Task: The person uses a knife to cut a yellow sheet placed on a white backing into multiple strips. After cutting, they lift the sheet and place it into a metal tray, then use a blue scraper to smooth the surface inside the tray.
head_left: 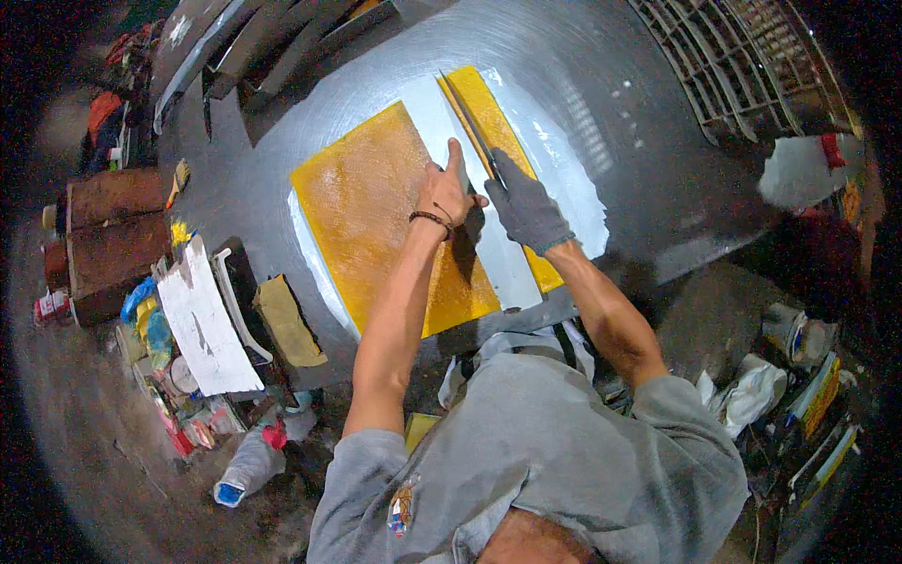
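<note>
A large orange-yellow sheet point(362, 240) lies on a pale, rough-edged base point(587, 226), with a light strip point(517, 282) between it and a narrower yellow piece point(481, 99) on the right. My bare left hand point(446, 195), with a cord bracelet, rests at the large sheet's right edge, index finger extended and thumb out. My gloved right hand point(524, 211) is closed on the lower end of a long, thin, dark strip-like tool point(462, 108) lying along the narrow piece; whether it is a blade or a straightedge is unclear.
A curved dark metal work surface point(648, 226) surrounds the sheets. At left lie a white board point(207, 320), a tan piece point(287, 324), a brush point(178, 181) and rusty blocks point(113, 244). Slatted metal panels point(723, 66) stand at upper right; clutter point(752, 395) sits at lower right.
</note>
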The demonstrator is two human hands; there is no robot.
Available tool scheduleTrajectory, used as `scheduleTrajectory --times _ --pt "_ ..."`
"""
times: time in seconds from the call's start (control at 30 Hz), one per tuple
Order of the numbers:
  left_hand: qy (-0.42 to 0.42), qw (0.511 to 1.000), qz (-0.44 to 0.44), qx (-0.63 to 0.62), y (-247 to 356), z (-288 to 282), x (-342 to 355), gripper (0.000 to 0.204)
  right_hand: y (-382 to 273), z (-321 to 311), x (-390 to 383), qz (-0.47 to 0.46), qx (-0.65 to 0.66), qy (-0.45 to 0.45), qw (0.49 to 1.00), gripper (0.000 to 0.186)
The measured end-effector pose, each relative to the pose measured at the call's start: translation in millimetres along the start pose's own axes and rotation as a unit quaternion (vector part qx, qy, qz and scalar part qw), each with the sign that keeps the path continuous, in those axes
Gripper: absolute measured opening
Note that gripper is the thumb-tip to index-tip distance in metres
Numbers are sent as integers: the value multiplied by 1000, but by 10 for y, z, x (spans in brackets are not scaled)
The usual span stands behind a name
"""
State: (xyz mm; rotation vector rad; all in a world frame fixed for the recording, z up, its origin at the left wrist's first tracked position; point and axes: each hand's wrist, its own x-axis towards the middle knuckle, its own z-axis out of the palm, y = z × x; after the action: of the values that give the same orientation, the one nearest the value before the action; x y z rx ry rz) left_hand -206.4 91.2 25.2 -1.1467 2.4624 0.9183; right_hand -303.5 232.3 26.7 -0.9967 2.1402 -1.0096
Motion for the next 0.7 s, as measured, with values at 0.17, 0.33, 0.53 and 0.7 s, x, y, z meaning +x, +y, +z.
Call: scheduleTrajectory --times 0.17,0.33,0.53,0.7 --pt "29 1000 -4 -5 -66 43 -41 119 52 133 318 12 -6 33 999 57" --pt "82 994 57 -47 -262 170 -35 121 215 215 281 53 116 21 992 40" --pt "80 991 42 -101 -207 131 -157 114 427 275 278 22 200 18 979 27" --pt "62 988 42 -136 -228 110 -188 113 263 224 225 42 202 24 978 29"
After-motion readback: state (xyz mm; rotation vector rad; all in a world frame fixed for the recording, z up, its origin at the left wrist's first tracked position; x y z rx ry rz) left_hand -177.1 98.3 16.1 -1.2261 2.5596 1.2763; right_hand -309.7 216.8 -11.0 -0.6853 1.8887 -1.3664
